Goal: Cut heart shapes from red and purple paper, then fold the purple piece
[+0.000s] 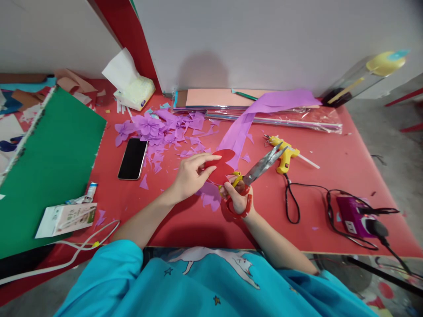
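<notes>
On my feed, nearest, my right hand (pixel 237 200) grips metal scissors (pixel 261 167) with red and yellow handles; just beyond, my left hand (pixel 192 176) pinches a flat, rounded red paper piece (pixel 223 165), between both hands, with a long purple paper strip (pixel 243 125) beyond
</notes>
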`<state>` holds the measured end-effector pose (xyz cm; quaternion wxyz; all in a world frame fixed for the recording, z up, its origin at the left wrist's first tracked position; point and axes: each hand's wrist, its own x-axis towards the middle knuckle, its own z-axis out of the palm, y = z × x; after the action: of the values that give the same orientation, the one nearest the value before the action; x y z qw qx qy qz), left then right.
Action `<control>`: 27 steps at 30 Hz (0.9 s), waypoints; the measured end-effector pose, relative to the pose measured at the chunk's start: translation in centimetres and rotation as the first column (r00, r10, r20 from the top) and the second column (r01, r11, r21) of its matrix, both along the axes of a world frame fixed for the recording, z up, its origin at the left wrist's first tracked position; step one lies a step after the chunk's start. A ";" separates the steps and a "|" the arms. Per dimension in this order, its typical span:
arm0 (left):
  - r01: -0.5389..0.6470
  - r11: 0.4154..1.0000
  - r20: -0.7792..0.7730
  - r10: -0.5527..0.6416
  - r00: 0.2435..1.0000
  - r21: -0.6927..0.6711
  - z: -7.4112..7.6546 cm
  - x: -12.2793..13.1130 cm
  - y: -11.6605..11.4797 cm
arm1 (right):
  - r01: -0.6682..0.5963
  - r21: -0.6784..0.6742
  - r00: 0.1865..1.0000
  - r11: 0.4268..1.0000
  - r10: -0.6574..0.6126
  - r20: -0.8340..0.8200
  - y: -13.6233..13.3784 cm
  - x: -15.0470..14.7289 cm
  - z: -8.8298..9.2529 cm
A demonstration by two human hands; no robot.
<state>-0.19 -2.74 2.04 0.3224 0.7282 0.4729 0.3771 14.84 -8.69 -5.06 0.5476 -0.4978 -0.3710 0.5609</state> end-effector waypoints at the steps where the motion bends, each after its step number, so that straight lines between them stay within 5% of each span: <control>1: 0.003 1.000 0.002 -0.003 1.000 0.004 0.0 0.0 0.0 | -0.003 -0.001 1.000 1.000 0.003 -0.005 0.0 0.0 0.0; 15: 0.017 0.998 0.021 -0.016 1.000 -0.065 0.2 -0.2 0.0 | 0.029 -0.010 0.999 1.000 -0.030 -0.018 0.2 0.0 0.5; 27: 0.194 0.969 -0.025 -0.200 0.979 -0.150 0.7 -0.4 0.0 | 0.094 -0.066 0.995 0.993 -0.096 -0.025 0.1 0.2 0.4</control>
<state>-0.63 -2.70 2.73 0.4013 0.7534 0.4310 0.2926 15.04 -8.56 -4.71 0.5626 -0.5243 -0.3208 0.5529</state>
